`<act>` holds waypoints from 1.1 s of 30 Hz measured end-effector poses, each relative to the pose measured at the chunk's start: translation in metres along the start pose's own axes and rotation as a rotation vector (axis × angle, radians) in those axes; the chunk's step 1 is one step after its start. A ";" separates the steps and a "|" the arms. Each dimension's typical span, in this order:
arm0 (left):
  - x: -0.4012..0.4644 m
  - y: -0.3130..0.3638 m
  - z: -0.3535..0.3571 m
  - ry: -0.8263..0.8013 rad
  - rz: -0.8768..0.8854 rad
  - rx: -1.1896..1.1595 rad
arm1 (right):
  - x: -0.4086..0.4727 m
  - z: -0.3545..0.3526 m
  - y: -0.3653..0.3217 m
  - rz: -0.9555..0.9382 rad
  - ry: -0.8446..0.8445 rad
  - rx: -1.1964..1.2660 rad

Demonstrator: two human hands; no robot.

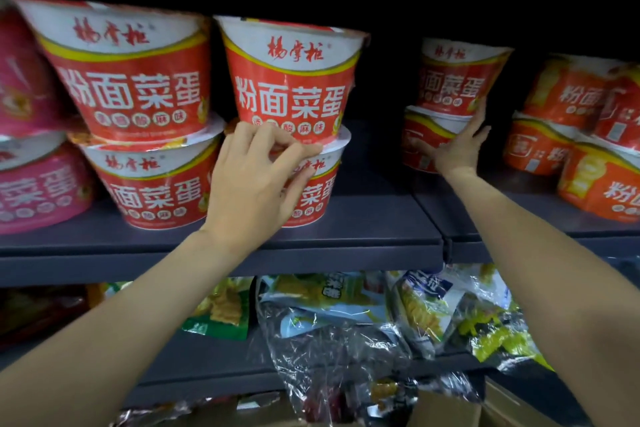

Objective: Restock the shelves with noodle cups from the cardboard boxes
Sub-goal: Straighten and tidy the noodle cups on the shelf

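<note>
1. The left hand (258, 180) reaches to the front stack of red noodle cups: the lower front cup (311, 191) stands on the grey shelf (374, 225), and the upper front cup (294, 80) sits on its lid
2. Left grip: fingers curled, fingertips (304, 149) pinching the lid rim of the lower front cup, thumb against the cup wall below
3. The right hand (460, 146) reaches further back on the same shelf, to a second stack of two red cups set deeper in
4. Right grip: fingers straight and spread, pressed flat against the side of the rear lower cup (424, 142); the longest finger touches the base of the rear upper cup (457, 76)
5. Left of the front stack stands another two-high stack of red cups (138, 114), just beside it; pink cups (31, 149) stand at the far left
6. At the far right, orange-red cups (585, 135) are stacked on the adjoining shelf section
7. On the shelf below lie bagged snack packets (349, 315) in clear and coloured wrap
8. A cardboard box (450, 409) shows at the bottom edge, partly under crumpled clear film; whether it holds cups cannot be told
</note>
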State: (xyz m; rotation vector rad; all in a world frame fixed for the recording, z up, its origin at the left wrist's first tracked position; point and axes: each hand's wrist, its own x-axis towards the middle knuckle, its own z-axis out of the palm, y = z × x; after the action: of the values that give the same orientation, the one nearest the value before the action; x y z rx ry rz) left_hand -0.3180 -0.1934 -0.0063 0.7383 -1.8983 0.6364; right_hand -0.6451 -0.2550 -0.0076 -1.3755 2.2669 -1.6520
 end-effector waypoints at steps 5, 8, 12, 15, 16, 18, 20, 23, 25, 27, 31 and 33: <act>0.001 -0.004 -0.001 0.002 0.027 0.015 | -0.001 0.005 0.000 -0.009 0.066 -0.066; 0.001 -0.003 -0.001 -0.013 0.025 0.007 | -0.009 0.001 -0.004 -0.015 0.090 -0.078; 0.001 0.000 0.000 0.007 -0.012 0.007 | -0.029 -0.008 -0.007 -0.051 0.080 -0.057; 0.001 0.003 -0.002 0.007 -0.025 -0.007 | -0.050 -0.022 -0.011 -0.104 0.025 -0.016; 0.001 0.003 -0.002 0.006 -0.028 -0.012 | -0.059 -0.025 -0.013 -0.116 0.005 -0.013; 0.002 0.003 -0.002 0.001 -0.031 -0.011 | -0.076 -0.029 -0.019 -0.139 -0.041 0.007; 0.002 0.003 -0.003 -0.006 -0.033 -0.005 | -0.095 -0.030 -0.028 -0.151 -0.079 0.042; 0.003 0.004 -0.005 -0.028 -0.040 0.005 | -0.121 -0.030 -0.039 -0.164 -0.100 0.087; 0.003 0.005 -0.006 -0.045 -0.048 0.013 | -0.135 -0.032 -0.045 -0.153 -0.100 0.082; 0.002 0.008 -0.007 -0.060 -0.073 0.023 | -0.144 -0.034 -0.053 -0.125 -0.106 0.056; 0.003 0.027 -0.012 -0.058 -0.119 -0.006 | -0.147 -0.043 -0.056 -0.124 -0.171 0.138; 0.004 0.043 -0.013 -0.085 -0.066 -0.157 | -0.144 -0.053 -0.052 -0.126 -0.213 0.183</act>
State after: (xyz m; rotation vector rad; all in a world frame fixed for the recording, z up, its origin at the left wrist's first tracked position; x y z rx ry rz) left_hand -0.3430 -0.1556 -0.0021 0.7336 -1.9679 0.4154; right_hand -0.5496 -0.1245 -0.0094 -1.5912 1.9010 -1.6101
